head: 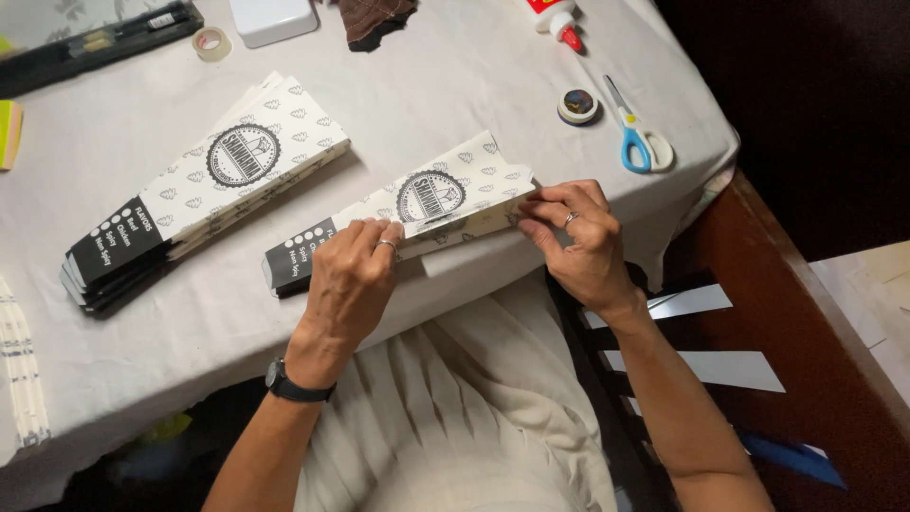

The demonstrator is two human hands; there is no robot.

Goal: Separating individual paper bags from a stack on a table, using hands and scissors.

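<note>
White-clothed worktop [455, 66]: finished stack of printed paper sleeves [204, 190] lies aside; your left hand [353, 275] and right hand [573, 237] pinch one white-and-black paper sleeve [417, 213], fold unfinished.

Both hands [353, 275] [573, 237] down, fingers pinching

A sleeve [417, 210] is laid at the near edge of the bench [455, 85], with a stack [204, 190] left of it. Scissors [640, 142] are placed at the far right (a tin [577, 105] just left of them), a glue bottle [559, 19] behind. A tape roll [210, 43] is set at the far left.
</note>
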